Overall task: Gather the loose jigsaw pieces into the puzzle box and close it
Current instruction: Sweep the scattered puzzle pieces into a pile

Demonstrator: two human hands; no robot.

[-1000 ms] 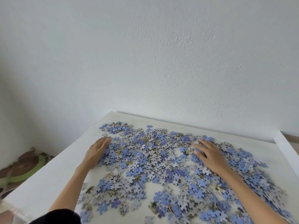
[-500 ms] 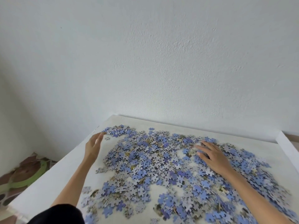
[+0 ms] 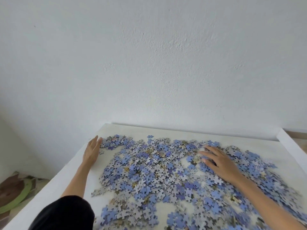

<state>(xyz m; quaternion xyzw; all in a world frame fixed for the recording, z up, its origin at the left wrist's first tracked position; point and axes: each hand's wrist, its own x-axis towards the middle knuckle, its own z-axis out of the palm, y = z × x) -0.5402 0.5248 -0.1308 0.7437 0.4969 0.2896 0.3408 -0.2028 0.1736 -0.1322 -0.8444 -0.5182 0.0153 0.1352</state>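
Note:
A wide spread of loose blue and grey jigsaw pieces (image 3: 149,170) covers the white table (image 3: 182,132). My left hand (image 3: 91,152) lies flat with straight fingers at the far left edge of the spread, fingertips beside a small cluster of pieces (image 3: 114,141). My right hand (image 3: 219,161) rests flat on top of the pieces right of centre, fingers spread and pointing left. Neither hand holds anything. No puzzle box is in view.
A white wall (image 3: 157,63) rises directly behind the table. The table's left edge (image 3: 54,181) drops to a floor with a green and brown mat (image 3: 15,193). A raised white edge (image 3: 292,143) runs along the table's right side.
My left hand has slid off the pieces, outward and farther away, to the far left edge of the spread. My right hand stayed flat on the pieces at nearly the same spot.

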